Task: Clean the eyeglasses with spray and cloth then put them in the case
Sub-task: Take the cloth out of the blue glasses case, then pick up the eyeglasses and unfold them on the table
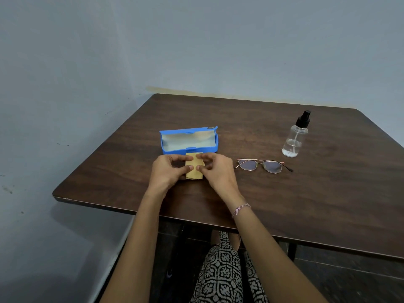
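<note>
A small yellow cloth [194, 171] with a zigzag lower edge is held over the table between both hands. My left hand [168, 171] pinches its left side with thumb and fingers. My right hand [217, 171] pinches its right side. Just behind them a blue eyeglass case [189, 141] lies open, its pale lining showing and nothing inside. Thin metal-framed eyeglasses [263, 165] lie on the table to the right of my right hand, temples unfolded. A clear spray bottle [295, 136] with a black pump top stands upright at the far right.
The dark wooden table [306, 204] stands against a grey wall, its left edge and front edge in view. My patterned trousers show below the front edge.
</note>
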